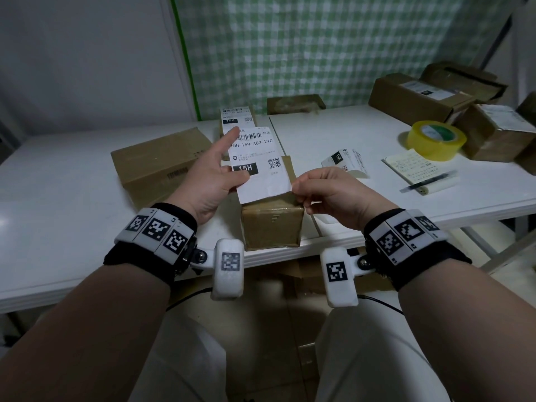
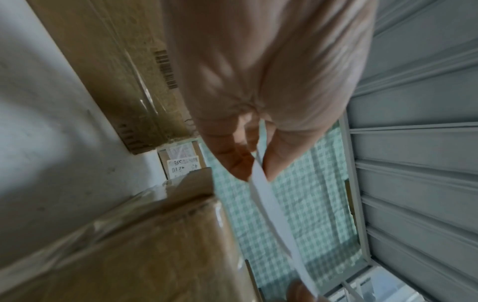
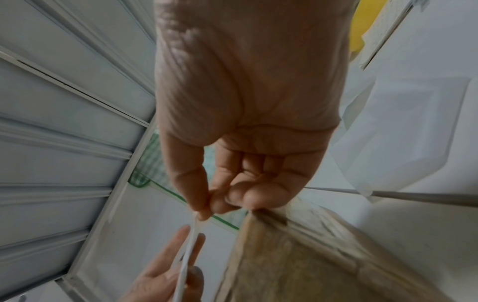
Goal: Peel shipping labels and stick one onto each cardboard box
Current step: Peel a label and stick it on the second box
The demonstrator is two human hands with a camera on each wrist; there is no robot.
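Note:
A white shipping label [image 1: 258, 163] with a barcode and "15H" hangs in the air over a small taped cardboard box [image 1: 272, 224] at the table's front edge. My left hand [image 1: 232, 178] pinches its left edge, thumb on top, index finger straight. My right hand [image 1: 301, 187] pinches its near right corner. In the left wrist view the label [image 2: 269, 206] runs edge-on from my pinching fingers [image 2: 232, 161], beside the box [image 2: 129, 245]. The right wrist view shows thumb and forefinger [image 3: 201, 204] nipping the label [image 3: 186, 255] next to the box [image 3: 297, 255].
A flat cardboard box [image 1: 156, 163] lies left of the small one. Behind it stands a box bearing a label [image 1: 236, 118]. More labels [image 1: 345, 162], a notepad with a pen [image 1: 417, 169], yellow tape [image 1: 435, 139] and several boxes [image 1: 420, 97] sit on the right.

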